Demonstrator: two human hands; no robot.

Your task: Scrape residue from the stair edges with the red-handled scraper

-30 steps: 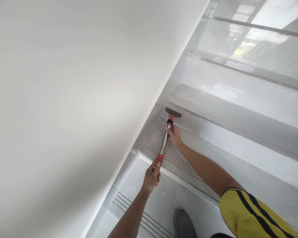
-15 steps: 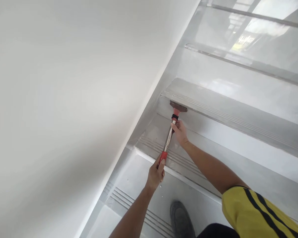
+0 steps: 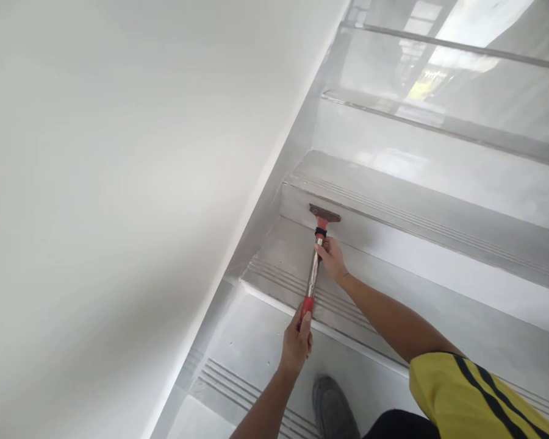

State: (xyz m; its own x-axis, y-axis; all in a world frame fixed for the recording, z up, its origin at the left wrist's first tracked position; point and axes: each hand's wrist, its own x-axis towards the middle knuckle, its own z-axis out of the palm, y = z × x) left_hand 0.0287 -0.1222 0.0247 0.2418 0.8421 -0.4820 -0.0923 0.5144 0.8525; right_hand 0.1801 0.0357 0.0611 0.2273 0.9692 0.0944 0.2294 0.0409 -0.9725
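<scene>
A long-handled scraper (image 3: 312, 277) with a red grip, a bare metal shaft and a wide dark head slants up across a grey stair step. My left hand (image 3: 297, 341) is wrapped round its red lower grip. Farther up, my right hand (image 3: 332, 256) holds the shaft just below the black band near the head. The scraper's head lies against the pale riser (image 3: 361, 228), a little below the grooved edge of the step above. Small specks of debris lie on the step below my left hand.
A plain white wall (image 3: 119, 183) borders the stairs on the left, with a grey skirting (image 3: 268, 204) along its foot. Shiny steps (image 3: 439, 134) rise toward the top right. A grey shoe (image 3: 333, 405) stands on the lower step.
The scraper's head has slid down the riser, away from the step edge above. Both hands have come lower with it, the left one also a little to the right.
</scene>
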